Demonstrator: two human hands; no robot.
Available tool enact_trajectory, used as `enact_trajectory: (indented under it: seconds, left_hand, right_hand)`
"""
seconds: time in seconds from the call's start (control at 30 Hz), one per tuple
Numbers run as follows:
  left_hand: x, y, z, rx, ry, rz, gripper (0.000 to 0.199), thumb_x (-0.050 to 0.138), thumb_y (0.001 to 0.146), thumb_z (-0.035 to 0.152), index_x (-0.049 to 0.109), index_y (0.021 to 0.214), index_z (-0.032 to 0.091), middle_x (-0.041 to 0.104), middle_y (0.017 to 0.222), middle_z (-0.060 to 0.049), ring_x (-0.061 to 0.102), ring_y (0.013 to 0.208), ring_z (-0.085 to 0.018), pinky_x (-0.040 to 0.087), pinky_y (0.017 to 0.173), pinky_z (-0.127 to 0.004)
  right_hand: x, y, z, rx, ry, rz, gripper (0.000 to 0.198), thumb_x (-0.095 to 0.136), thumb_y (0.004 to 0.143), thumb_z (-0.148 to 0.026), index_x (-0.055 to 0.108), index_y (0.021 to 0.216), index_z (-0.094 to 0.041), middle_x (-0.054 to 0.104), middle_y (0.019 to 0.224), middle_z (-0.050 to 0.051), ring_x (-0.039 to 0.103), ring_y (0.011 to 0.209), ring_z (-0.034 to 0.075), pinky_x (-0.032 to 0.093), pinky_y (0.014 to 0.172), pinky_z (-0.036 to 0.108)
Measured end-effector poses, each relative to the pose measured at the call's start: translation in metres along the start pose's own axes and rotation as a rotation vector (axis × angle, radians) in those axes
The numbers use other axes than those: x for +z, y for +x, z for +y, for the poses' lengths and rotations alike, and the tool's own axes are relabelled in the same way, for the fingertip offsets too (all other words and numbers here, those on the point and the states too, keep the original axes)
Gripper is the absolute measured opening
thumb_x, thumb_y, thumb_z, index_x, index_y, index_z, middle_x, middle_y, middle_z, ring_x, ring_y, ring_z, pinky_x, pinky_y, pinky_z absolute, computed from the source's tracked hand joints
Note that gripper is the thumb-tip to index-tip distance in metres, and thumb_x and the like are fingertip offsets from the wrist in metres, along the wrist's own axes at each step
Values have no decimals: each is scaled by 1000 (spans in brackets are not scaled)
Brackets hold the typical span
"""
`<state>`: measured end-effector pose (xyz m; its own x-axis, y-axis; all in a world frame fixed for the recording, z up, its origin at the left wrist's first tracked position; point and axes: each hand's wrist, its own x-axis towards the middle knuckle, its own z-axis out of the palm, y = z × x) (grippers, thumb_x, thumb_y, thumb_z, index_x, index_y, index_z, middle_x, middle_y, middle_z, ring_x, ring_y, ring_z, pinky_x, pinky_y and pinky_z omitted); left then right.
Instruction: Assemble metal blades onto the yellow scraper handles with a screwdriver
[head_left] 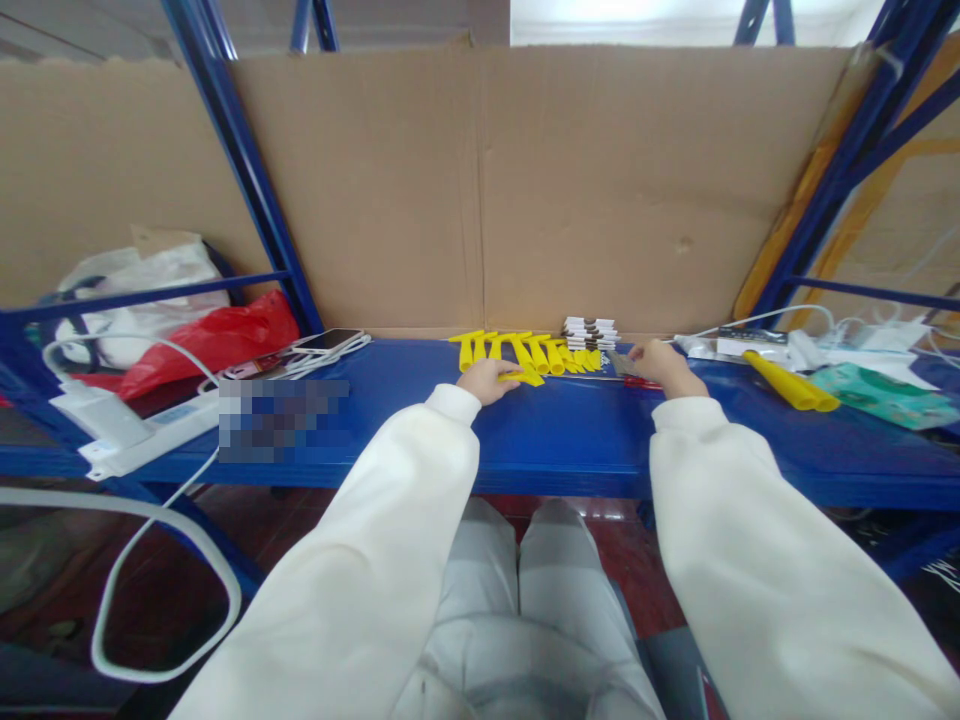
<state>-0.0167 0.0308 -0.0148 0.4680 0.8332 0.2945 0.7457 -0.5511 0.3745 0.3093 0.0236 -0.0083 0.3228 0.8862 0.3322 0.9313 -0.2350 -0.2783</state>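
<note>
My left hand point(491, 381) is closed on a yellow T-shaped plastic piece point(529, 376), held low over the blue tabletop. Just beyond it stands a row of similar yellow T-shaped pieces point(517, 350) with flared handles. Smaller flat yellow pieces point(583, 360) lie to the right of that row. Behind them are stacked small white and dark packets point(591, 331). My right hand point(660, 366) has its fingers pinched together beside a greyish flat item point(621, 364) and a red item point(642, 383); what its fingertips hold is too small to make out.
Two yellow tubular pieces point(795, 385) and a green packet point(885, 393) lie at the right. On the left are a white power strip point(161, 432), a phone point(330, 339) with cables and a red bag point(214, 345). A cardboard wall point(480, 190) closes the back.
</note>
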Motion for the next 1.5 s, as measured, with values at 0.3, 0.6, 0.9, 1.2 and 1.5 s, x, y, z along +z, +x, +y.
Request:
enact_trajectory:
  seconds: [0.3,0.6,0.9,1.2,1.5]
  left_hand:
    - [0,0,1,-6,-24,0,36,71,89,27,77,124,25,75,128,-5,68,122,-26,47,112,-37]
    - [0,0,0,10,-14,-5,36,70,89,27,77,125,26,77,125,-4,69,119,-25,48,111,-38]
    - [0,-1,1,-12,3,-11,36,70,89,28,77,124,29,77,125,-2,69,119,-25,48,110,-37]
    - [-2,-2,3,-1,30,-19,37,69,90,27,76,126,26,76,125,-3,69,119,-24,48,110,-35]
    - [-2,-1,2,-2,8,-15,36,70,89,29,77,124,27,76,125,-3,69,120,-25,49,109,-36]
  right_hand:
    - [0,-6,3,319,-19,32,44,71,81,-48,73,108,-12,71,118,26,64,121,40,45,103,60]
    - [11,-3,5,477,54,10,59,75,77,-58,69,116,-14,67,124,29,58,125,44,46,96,63]
    - [21,9,17,419,127,71,48,78,72,-52,71,106,-18,70,117,28,58,124,47,45,96,69]
    - [22,9,14,422,104,13,43,69,84,-49,72,107,-13,67,123,31,55,128,46,43,98,66]
    - [17,2,7,442,52,12,39,69,85,-38,72,114,-12,67,126,29,54,130,43,42,100,63]
